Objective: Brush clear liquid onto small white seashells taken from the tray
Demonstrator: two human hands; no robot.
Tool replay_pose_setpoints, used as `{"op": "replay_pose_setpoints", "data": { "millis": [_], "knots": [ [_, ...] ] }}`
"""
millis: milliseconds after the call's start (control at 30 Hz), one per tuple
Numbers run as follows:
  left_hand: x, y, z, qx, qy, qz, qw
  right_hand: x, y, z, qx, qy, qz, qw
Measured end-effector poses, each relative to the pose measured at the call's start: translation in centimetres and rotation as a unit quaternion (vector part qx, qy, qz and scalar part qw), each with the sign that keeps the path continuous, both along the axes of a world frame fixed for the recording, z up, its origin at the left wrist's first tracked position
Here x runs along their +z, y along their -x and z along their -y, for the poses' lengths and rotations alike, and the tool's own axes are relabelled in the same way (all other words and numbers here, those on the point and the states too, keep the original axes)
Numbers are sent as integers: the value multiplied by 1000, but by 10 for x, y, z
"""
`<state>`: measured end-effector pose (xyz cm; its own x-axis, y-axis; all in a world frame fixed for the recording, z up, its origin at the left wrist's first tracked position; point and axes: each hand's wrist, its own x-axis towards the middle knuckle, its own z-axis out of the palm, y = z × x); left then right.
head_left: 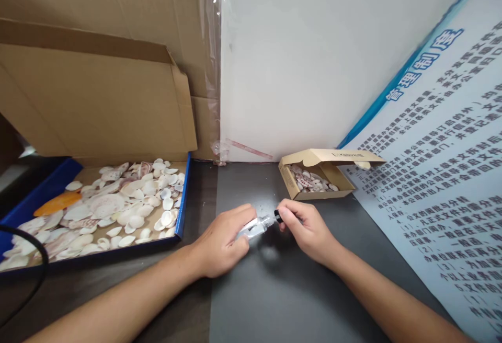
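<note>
In the middle of the view, my left hand [226,239] is wrapped round a small clear bottle [253,229], which lies tilted with its neck pointing right. The black cap [278,216] is pinched between the fingers of my right hand [304,225], just at the bottle's mouth. Whether the cap touches the neck is too small to tell. Both hands are above a dark grey mat [251,301].
At the left, a blue-edged cardboard box [183,196] with a raised lid holds many shells [105,204] and an orange piece [57,203]. A small open carton [325,195] with shells stands behind my right hand. A black cable [44,264] curves at the left edge.
</note>
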<state>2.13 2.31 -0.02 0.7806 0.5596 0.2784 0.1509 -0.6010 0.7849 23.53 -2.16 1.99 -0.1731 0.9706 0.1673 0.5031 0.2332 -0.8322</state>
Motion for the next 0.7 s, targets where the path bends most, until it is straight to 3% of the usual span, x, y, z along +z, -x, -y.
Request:
{"op": "replay_pose_setpoints", "data": {
  "millis": [300,533,700],
  "knots": [
    [2,0,1,42,-16,-45,998,-5,-5,-7,-29,22,-51,998],
    [3,1,0,53,-42,-55,996,-3,-9,-6,-79,-20,-47,996],
    [3,0,-2,99,-46,-69,992,1,-13,-4,-124,-63,-37,990]
  ]
}}
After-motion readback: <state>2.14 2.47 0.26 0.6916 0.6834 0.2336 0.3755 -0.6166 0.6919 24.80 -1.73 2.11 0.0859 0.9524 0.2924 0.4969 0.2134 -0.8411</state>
